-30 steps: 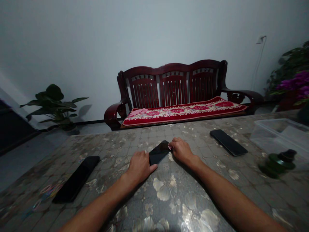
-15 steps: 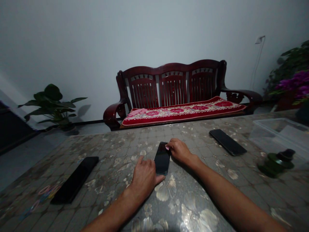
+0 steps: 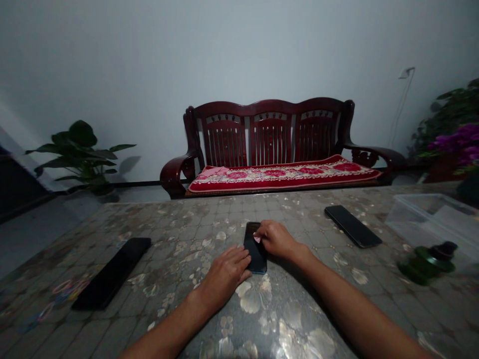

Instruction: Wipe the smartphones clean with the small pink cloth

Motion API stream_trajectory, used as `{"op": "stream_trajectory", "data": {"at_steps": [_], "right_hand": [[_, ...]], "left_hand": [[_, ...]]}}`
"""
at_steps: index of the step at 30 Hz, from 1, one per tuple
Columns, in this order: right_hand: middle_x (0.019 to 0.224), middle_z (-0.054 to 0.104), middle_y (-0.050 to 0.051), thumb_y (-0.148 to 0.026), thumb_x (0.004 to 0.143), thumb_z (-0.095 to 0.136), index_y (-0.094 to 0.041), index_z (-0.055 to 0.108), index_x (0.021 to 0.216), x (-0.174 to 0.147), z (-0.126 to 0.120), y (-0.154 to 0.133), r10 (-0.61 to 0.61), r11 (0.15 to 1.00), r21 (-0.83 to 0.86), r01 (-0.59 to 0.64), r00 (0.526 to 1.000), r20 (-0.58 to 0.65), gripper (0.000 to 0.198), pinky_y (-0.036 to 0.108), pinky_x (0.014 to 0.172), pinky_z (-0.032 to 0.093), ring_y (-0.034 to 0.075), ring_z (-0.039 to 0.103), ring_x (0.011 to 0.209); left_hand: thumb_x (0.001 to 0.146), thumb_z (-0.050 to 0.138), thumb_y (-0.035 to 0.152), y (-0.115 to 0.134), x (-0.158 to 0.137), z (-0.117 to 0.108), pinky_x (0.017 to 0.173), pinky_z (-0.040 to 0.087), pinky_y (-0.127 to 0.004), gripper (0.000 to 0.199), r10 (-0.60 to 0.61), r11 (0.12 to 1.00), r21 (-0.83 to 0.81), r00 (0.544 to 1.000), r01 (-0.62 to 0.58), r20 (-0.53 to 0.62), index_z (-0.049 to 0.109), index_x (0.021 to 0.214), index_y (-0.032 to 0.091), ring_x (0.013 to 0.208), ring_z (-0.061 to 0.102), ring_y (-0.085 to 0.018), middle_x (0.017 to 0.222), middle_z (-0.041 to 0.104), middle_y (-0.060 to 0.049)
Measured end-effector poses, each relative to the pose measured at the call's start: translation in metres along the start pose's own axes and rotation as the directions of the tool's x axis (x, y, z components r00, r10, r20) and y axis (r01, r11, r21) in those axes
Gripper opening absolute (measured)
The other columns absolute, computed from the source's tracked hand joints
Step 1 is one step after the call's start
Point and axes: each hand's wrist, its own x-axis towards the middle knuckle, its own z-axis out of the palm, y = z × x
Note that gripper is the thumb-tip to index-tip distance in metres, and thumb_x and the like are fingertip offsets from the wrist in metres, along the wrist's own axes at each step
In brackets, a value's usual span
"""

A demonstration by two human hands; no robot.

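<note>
A dark smartphone [image 3: 257, 259] lies screen up on the patterned table, between my two hands. My left hand [image 3: 229, 269] holds its left side, the fingers over the edge and the thumb near the lower corner. Pinched in the fingers of my right hand [image 3: 277, 238] is a small pink cloth [image 3: 257, 238], pressed against the upper part of the screen. The right hand hides most of the cloth and the phone's upper right edge.
Another dark phone [image 3: 352, 226] lies to the right, near a clear plastic box [image 3: 415, 212] and a green bottle [image 3: 426, 264]. At the left are a larger black device [image 3: 112, 274] and several coloured rings [image 3: 62, 286]. A wooden bench [image 3: 269, 134] stands beyond the table [image 3: 175, 224].
My right hand has moved the cloth slightly down the screen. My left hand's fingers have drawn together against the phone's left edge. The view has shifted slightly.
</note>
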Motion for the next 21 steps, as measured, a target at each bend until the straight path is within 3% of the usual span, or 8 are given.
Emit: {"op": "stream_trajectory", "data": {"at_steps": [4, 9, 13, 21], "right_hand": [[0.092, 0.073, 0.005, -0.007, 0.081, 0.059, -0.02, 0.08, 0.095, 0.0, -0.004, -0.005, -0.12, 0.991, 0.068, 0.113, 0.988, 0.102, 0.028, 0.024, 0.078, 0.043, 0.018, 0.064, 0.089], [0.096, 0.072, 0.008, -0.007, 0.089, 0.053, -0.018, 0.078, 0.098, 0.006, 0.0, 0.005, 0.034, 0.998, -0.06, -0.035, 0.999, -0.018, 0.03, 0.025, 0.081, 0.042, 0.02, 0.063, 0.096], [0.097, 0.07, 0.009, -0.007, 0.091, 0.051, -0.017, 0.078, 0.099, 0.01, 0.004, 0.008, 0.085, 0.991, -0.094, -0.092, 0.994, -0.075, 0.03, 0.026, 0.081, 0.042, 0.02, 0.061, 0.097], [0.085, 0.068, 0.005, -0.002, 0.084, 0.055, -0.018, 0.077, 0.088, 0.005, 0.007, 0.003, -0.118, 0.991, 0.057, 0.118, 0.993, 0.003, 0.028, 0.024, 0.078, 0.042, 0.017, 0.061, 0.089]], "left_hand": [[0.09, 0.072, 0.023, -0.002, -0.001, 0.002, 0.107, 0.052, -0.043, 0.021, 0.0, 1.0, -0.013, 1.0, 0.0, 0.011, 0.07, 0.111, 0.021, 0.112, 0.07, -0.025, 0.121, 0.073, -0.009], [0.09, 0.071, 0.021, 0.002, -0.003, 0.003, 0.106, 0.053, -0.041, 0.025, 0.01, 1.0, -0.003, 1.0, -0.01, 0.01, 0.069, 0.115, 0.02, 0.115, 0.068, -0.025, 0.125, 0.071, -0.01], [0.09, 0.071, 0.021, 0.005, -0.002, 0.001, 0.105, 0.054, -0.04, 0.023, 0.003, 1.0, 0.001, 1.0, -0.003, 0.025, 0.069, 0.113, 0.02, 0.114, 0.069, -0.025, 0.124, 0.072, -0.011], [0.089, 0.073, 0.021, 0.001, -0.001, 0.003, 0.1, 0.055, -0.036, 0.022, -0.002, 0.999, -0.043, 1.0, 0.002, 0.001, 0.07, 0.11, 0.02, 0.11, 0.07, -0.025, 0.119, 0.073, -0.009]]}}
